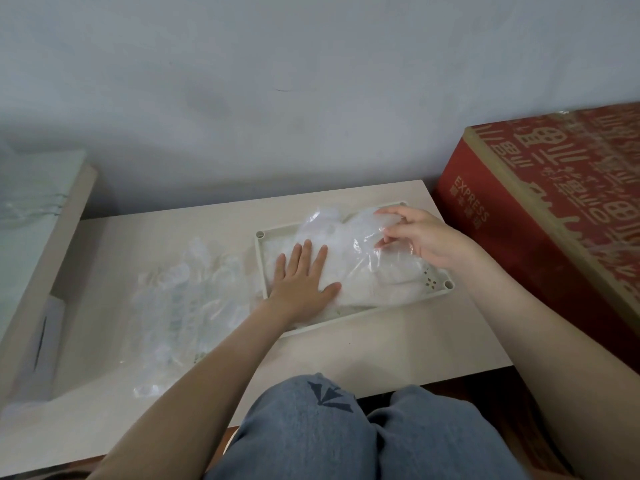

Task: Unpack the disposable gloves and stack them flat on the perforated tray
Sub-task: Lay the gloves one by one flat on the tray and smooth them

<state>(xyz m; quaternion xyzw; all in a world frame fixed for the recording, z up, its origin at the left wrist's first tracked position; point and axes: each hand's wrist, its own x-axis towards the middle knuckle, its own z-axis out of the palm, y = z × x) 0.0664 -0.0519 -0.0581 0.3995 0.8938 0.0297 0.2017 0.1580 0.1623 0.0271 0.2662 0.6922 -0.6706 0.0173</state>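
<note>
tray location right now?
Head view, right of centre on the table: the tray lies between the loose gloves on its left and the red box on its right.

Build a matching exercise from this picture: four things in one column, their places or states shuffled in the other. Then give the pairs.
Things
1. left hand
2. right hand
3. loose gloves
4. red carton

Places or states
A. lie on the table, left of the perforated tray
B. pinches a clear glove above the tray
C. stands right of the table
D. presses flat on the stacked gloves in the tray

Pairs: 1-D, 2-B, 3-A, 4-C
</note>
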